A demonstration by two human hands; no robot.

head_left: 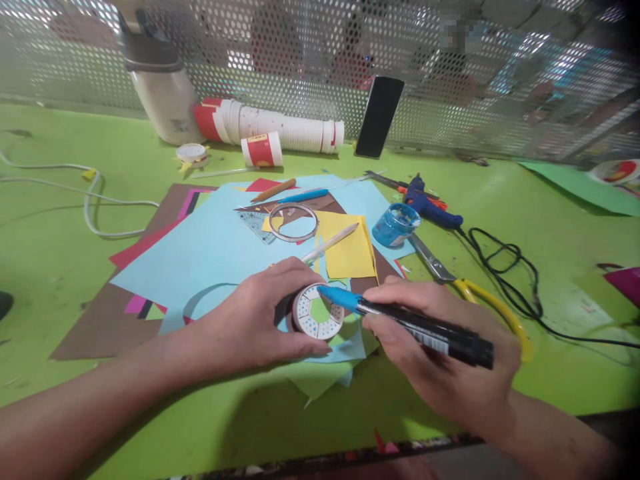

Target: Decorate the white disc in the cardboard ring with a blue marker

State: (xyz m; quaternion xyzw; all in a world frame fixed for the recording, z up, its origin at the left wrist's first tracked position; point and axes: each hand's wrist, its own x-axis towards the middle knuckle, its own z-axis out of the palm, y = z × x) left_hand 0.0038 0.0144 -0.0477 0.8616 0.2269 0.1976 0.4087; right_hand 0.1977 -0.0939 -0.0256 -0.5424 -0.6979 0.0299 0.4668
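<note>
My left hand is wrapped round a small round piece, its white face turned up, with a green centre, dark dividing lines and blue dots. Between the thumb and fingers of my right hand is a black marker with a blue front end. The marker's tip is at the upper edge of the round face. Under and around the hands lie sheets of light blue paper and scraps of green paper. A yellow paper is just beyond, with a pale pencil across it.
Behind the papers are a stack of paper cups, a bottle and an upright phone. On the right are a blue jar, yellow-handled scissors and a glue gun with a black cable. A white cable lies left.
</note>
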